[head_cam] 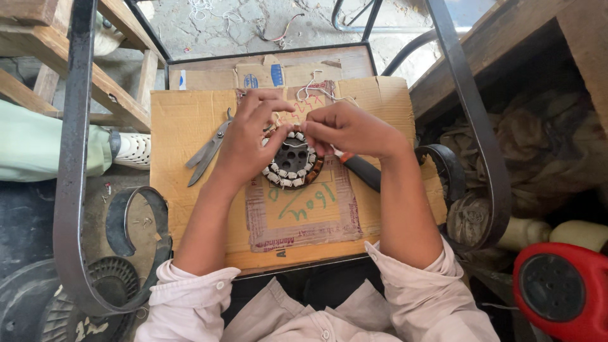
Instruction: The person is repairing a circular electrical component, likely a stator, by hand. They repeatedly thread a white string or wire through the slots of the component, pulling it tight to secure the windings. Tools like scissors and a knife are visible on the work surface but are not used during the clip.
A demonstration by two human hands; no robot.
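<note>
Stator ring [292,161], dark and round with white-wrapped coils around its rim, lies on the cardboard sheet [183,126] covering the bench. Most coil slots look wrapped; on the right side brown, bare-looking ones remain. A flat printed paper label [304,212] with green handwriting lies under it. The left hand [244,142] curls its fingers on the ring's edge; the right hand [348,130] pinches something thin, perhaps wire. Grey scissors [208,151] rest nearby.

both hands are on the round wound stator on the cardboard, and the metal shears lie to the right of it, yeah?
Not quite. In the head view the metal shears lie to the left of the stator, beside the left hand. Both hands, the right hand too, are on the stator on the cardboard.
</note>
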